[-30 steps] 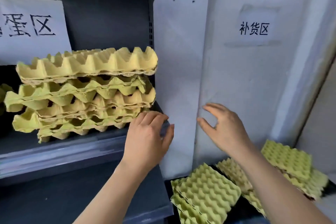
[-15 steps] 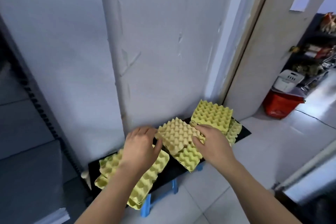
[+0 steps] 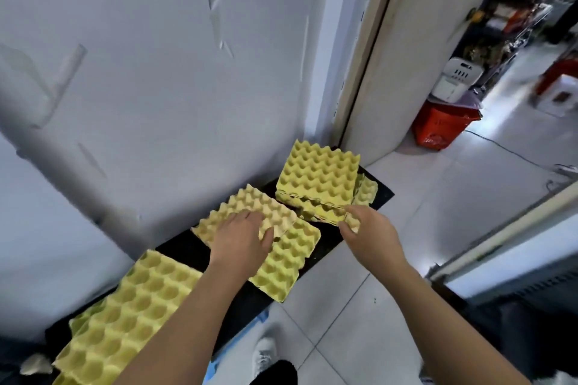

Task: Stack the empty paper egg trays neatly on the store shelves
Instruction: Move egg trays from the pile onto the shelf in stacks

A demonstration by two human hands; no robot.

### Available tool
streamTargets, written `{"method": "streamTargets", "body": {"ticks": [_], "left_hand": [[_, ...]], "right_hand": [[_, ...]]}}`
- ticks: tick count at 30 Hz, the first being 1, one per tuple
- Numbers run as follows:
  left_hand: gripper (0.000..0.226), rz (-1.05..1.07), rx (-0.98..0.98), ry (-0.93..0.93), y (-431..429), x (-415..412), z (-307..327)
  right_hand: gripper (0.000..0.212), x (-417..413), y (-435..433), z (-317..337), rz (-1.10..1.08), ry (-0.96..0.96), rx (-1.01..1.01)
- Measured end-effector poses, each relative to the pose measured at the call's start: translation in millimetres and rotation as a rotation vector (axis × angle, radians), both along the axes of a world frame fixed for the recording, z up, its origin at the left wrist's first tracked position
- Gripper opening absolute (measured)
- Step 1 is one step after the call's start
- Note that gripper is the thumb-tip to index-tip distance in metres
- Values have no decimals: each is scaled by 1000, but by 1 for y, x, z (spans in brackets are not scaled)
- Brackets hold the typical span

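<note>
On a low black counter [image 3: 184, 247] against the white wall, the left hand [image 3: 242, 236] rests on a pale tan paper egg tray [image 3: 250, 206], fingers spread flat over its cups. That tray lies askew on 1 yellow paper egg tray [image 3: 289, 262]. The right hand [image 3: 370, 234] pinches the near corner of a right-hand stack of yellow egg trays [image 3: 317, 178], fingers curled on it. Another yellow tray stack [image 3: 131, 316] sits at the counter's left end.

light: bright, cool, coming from the right | glare: white shine on floor [image 3: 453, 197] | blur: soft all over, near egg tray [image 3: 131, 316] and right edge fuzzy | edges: straight lines bend
</note>
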State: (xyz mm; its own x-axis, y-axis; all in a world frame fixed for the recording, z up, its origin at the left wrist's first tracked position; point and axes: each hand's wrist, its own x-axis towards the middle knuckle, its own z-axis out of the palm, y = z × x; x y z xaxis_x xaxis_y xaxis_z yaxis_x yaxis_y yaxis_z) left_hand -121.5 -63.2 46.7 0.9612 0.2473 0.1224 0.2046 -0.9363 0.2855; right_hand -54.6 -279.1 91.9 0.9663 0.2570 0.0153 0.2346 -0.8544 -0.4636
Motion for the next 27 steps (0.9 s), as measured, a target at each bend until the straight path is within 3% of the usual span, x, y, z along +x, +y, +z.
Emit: {"method": "streamTargets", "body": {"ticks": [13, 22, 27], "left_hand": [[38, -55, -123, 187, 12, 219, -69], [60, 113, -324, 414, 18, 322, -165], [57, 163, -411, 505, 26, 362, -221]], "right_hand": [[42, 190, -1, -78, -186, 192, 18], [59, 302, -11, -180, -188, 354, 52], [73, 341, -18, -243, -180, 448, 16]]}}
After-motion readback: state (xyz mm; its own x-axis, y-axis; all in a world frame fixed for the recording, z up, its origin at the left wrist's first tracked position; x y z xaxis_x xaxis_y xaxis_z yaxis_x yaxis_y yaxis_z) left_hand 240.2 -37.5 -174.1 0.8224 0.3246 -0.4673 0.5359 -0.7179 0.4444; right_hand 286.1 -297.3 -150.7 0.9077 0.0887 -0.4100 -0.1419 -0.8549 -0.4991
